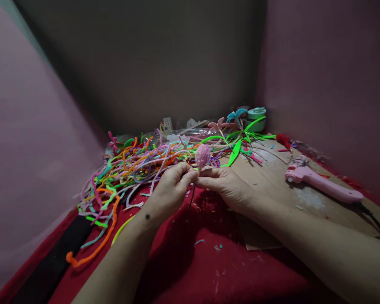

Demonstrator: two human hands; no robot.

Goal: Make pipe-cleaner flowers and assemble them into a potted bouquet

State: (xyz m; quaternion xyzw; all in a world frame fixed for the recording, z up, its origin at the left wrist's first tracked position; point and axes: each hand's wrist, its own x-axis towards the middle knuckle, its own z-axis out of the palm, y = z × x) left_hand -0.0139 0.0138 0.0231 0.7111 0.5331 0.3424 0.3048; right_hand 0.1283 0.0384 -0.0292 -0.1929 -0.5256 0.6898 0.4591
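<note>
Both hands pinch the base of a pink bud

The left hand and right hand meet fingertip to fingertip, clamped on the base of the upright pink bud, a dark stem hanging below. Just behind lies a tangled heap of colourful pipe cleaners. To the right, a pink glue gun rests on cardboard over the red cloth.

Red cloth under cardboard and pipe cleaners
</note>
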